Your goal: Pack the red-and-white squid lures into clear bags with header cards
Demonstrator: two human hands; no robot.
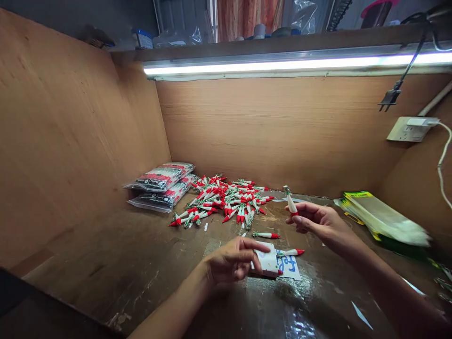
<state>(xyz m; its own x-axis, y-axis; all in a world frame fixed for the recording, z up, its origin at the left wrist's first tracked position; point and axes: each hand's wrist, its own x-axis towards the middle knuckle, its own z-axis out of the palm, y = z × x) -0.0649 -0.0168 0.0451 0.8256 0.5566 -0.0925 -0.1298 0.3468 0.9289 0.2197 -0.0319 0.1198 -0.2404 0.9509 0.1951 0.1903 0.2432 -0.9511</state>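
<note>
Between the thumb and fingers of my right hand (314, 221) is a red-and-white squid jig (291, 205), held nearly upright with its crown of hooks at the top. My left hand (233, 261) is open, its fingers over the left edge of a white card (266, 258) with blue lettering. I cannot tell whether the fingertips touch the card. A squid jig (291, 253) lies on the card's right part, and another squid jig (266, 235) lies just behind it. Farther back is a heap of squid jigs (226, 197).
Filled plastic packs (158, 183) are stacked left of the heap. Clear bags with yellow-green headers (384, 216) lie at the right. A lit tube lamp (282, 65) runs under the shelf. A black plug (391, 97) hangs near the socket (409, 129). Wooden walls (264, 127) enclose the brown worktop (141, 263).
</note>
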